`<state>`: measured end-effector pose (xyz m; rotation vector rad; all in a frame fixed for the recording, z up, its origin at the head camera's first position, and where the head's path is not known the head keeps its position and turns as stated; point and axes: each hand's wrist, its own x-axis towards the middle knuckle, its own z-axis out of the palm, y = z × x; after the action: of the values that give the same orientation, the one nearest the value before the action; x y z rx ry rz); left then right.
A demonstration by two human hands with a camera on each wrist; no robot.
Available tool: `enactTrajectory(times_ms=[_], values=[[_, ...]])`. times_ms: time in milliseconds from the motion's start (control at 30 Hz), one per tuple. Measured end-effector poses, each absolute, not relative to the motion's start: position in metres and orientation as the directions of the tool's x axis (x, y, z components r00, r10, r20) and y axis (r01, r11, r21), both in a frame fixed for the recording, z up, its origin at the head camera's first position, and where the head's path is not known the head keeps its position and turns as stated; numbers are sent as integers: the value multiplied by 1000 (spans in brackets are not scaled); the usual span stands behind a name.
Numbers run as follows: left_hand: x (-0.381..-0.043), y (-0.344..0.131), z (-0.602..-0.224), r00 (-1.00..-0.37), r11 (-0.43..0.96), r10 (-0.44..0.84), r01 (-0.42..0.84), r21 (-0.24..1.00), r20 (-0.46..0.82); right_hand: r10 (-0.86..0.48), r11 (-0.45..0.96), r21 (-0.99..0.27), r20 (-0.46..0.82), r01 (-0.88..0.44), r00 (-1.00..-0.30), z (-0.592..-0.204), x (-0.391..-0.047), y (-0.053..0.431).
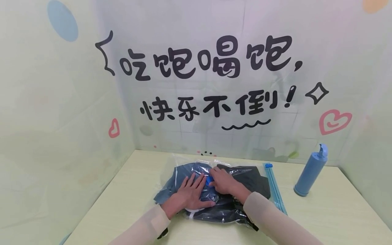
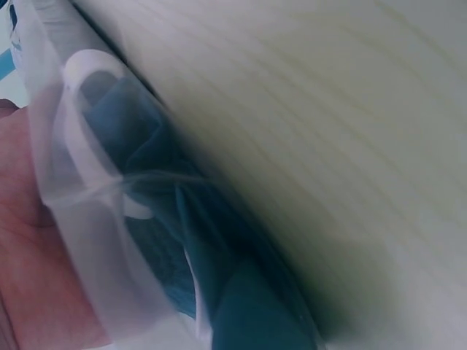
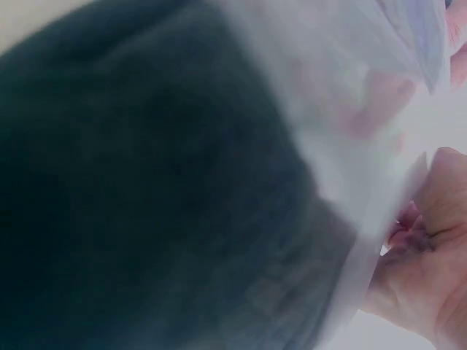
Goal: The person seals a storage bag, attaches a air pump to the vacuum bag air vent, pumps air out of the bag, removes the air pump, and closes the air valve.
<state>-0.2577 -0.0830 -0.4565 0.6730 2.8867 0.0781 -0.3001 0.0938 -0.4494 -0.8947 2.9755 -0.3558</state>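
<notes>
A clear plastic vacuum storage bag (image 1: 171,166) lies on the table with folded clothes inside, blue-grey clothes (image 1: 180,170) on the left and dark clothes (image 1: 254,180) on the right. My left hand (image 1: 192,194) presses on the bag with its fingers spread. Just beside it, my right hand (image 1: 225,181) has curled fingers and pinches the blue valve cap (image 1: 209,181) in the bag's middle. In the left wrist view, the palm (image 2: 36,248) lies against the film. The right wrist view shows part of the hand (image 3: 423,270) beside dark cloth (image 3: 160,182) under the film.
A blue hand pump (image 1: 310,174) stands upright on the right of the table (image 1: 333,204). Along the bag's right edge runs a teal zip strip (image 1: 277,192) with a blue slider (image 1: 268,165). Printed wall cloth (image 1: 196,139) encloses the table at the back and sides.
</notes>
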Motion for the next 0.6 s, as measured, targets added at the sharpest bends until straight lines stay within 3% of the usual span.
enactTrajectory(times_ms=[367, 600], values=[[-257, -83, -456, -880, 892, 452, 441, 99, -147, -583, 717, -408, 94, -566, -807, -450, -301, 104], [-256, -85, -458, -878, 889, 456, 443, 116, -145, -516, 703, -519, 97, -486, -851, -453, -303, 105]])
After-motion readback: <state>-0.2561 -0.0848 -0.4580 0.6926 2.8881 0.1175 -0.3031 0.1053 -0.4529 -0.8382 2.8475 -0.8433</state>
